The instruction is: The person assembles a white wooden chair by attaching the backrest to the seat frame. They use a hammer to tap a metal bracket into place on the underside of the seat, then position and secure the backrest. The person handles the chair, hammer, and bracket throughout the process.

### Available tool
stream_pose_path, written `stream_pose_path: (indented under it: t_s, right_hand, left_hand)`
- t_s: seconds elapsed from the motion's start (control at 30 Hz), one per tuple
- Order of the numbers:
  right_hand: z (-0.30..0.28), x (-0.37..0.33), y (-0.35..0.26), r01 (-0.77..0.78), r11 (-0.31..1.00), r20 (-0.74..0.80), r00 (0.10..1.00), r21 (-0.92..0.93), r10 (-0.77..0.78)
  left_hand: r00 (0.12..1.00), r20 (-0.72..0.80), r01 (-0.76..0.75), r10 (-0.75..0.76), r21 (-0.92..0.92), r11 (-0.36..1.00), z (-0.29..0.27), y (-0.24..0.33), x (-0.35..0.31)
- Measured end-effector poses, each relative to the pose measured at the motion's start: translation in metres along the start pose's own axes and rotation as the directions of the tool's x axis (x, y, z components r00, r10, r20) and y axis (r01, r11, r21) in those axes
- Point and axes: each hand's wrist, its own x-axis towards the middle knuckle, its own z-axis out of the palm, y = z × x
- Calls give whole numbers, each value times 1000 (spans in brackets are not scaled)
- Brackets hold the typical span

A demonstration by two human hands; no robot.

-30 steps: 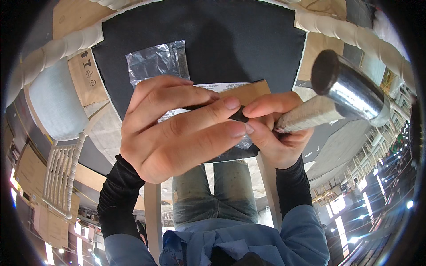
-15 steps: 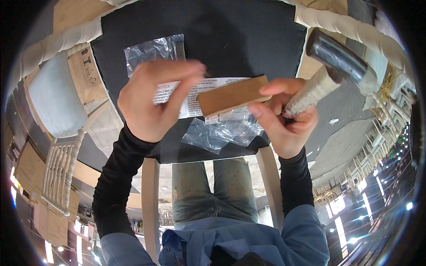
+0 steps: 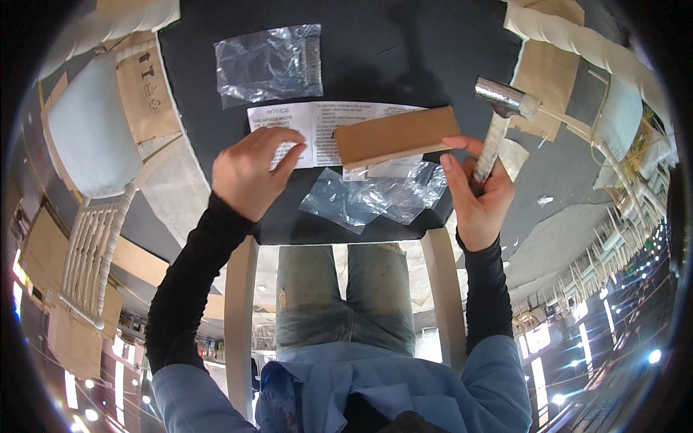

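**Over the black panel (image 3: 354, 83), a hammer (image 3: 507, 99) in my right hand (image 3: 482, 206)**

Looking down from my head, I see the hammer's pale handle wrapped by my right palm and lower fingers, its metal head pointing up and away from me, to the right of a long brown cardboard block (image 3: 397, 136). My right thumb and forefinger are a little apart at the block's right end; the forefinger seems to meet its near corner, but I cannot tell whether they pinch it. The block slants, right end farther from me, and covers part of a printed white label (image 3: 294, 153).

My left hand (image 3: 249, 173) hovers at the label's left part, forefinger and thumb curved with a narrow gap between their tips; I cannot tell whether anything small sits there.

Beyond the label lies one clear plastic bag (image 3: 268, 63), flat on the panel. Nearer me, crumpled clear plastic (image 3: 343, 202) spreads below the block. Two pale straight legs (image 3: 240, 317) stand either side of my jeans (image 3: 310, 296), and cream rounded rails (image 3: 133, 18) flank the panel's far corners.
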Motion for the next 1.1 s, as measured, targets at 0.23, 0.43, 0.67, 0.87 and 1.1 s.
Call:
stream_pose_path:
  t_s: [0.23, 0.43, 0.67, 0.87, 1.1]
  right_hand:
    - [16, -9, -3, -27, 998, 89, 996, 48, 23]
    - [24, -16, -5, -3, 998, 138, 990, 61, -5]
    - [42, -6, -11, 88, 996, 192, 978, -11, -85]
    - [49, 7, -10, 164, 986, 207, 965, 18, -164]
    - [39, 4, -36, 49, 994, 278, 958, 97, -75]
  left_hand:
    - [989, -18, -143, 147, 128, 981, 28, 2, 9]
    - [977, -87, -186, 196, 113, 976, 43, -7, 7]
    - [1000, -10, 11, -11, 88, 996, 43, 12, 0]
    - [935, 305, 324, -182, -522, 789, -3, 48, 14]
    - [876, 462, 468, -139, -743, 479, -27, 66, 18]
